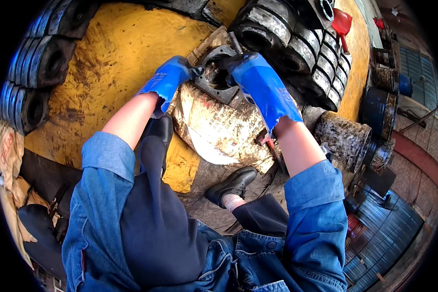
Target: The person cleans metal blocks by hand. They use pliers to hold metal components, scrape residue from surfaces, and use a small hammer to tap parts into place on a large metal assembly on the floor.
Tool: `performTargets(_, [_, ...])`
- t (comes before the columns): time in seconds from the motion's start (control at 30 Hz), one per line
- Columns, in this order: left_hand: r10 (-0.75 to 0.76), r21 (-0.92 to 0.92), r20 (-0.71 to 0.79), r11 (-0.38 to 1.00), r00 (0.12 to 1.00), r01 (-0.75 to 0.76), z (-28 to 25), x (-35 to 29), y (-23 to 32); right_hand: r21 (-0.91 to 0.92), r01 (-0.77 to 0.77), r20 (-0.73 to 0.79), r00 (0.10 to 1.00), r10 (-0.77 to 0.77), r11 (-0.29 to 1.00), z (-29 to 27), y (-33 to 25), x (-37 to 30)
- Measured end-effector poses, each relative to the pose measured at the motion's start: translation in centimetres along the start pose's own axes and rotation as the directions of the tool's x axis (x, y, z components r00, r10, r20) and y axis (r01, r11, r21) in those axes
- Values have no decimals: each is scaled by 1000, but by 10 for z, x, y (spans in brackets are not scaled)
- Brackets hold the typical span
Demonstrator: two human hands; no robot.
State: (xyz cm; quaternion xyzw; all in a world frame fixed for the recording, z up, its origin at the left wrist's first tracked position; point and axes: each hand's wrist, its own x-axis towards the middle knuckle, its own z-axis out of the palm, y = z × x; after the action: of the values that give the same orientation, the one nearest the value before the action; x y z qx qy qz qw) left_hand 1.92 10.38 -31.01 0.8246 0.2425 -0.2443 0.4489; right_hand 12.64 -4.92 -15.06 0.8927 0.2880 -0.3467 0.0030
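A grey, square-flanged metal housing (221, 95) with a round bore lies on a worn, stained sack (219, 124) in front of me. My left hand (180, 70), in a blue glove with dark fingers, is closed at the housing's left edge, its thumb tip against the rim. My right hand (243, 63), gloved the same way, reaches over the right side of the bore with its fingers closed. A ridged metal rod (235, 43) juts up beside those fingers. Whatever the right fingers hold is hidden under the dark glove.
Stacked dark metal castings (297, 53) rise close on the right, with more castings (39, 63) at far left. A red-handled tool (267, 141) lies beside the sack. Grimy buckets (343, 138) stand to the right. My shoe (232, 186) is near the sack on the yellow-marked floor (107, 73).
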Motion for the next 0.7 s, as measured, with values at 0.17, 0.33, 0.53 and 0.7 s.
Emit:
performTargets(0.17, [15, -29, -21, 999, 1000, -16, 3, 1, 8, 55, -1, 50, 999, -1, 999, 16, 26, 15])
performTargets(0.33, [67, 39, -63, 997, 996, -65, 20, 29, -42, 118, 47, 123, 991, -62, 992, 6, 10, -11])
performTargets(0.53, [92, 88, -3, 992, 996, -92, 26, 42, -32, -103, 162, 303, 945, -124, 981, -21, 19, -19])
performTargets(0.7, [133, 99, 3, 986, 991, -133, 20, 36, -12, -133, 299, 333, 912, -242, 945, -9, 72, 15])
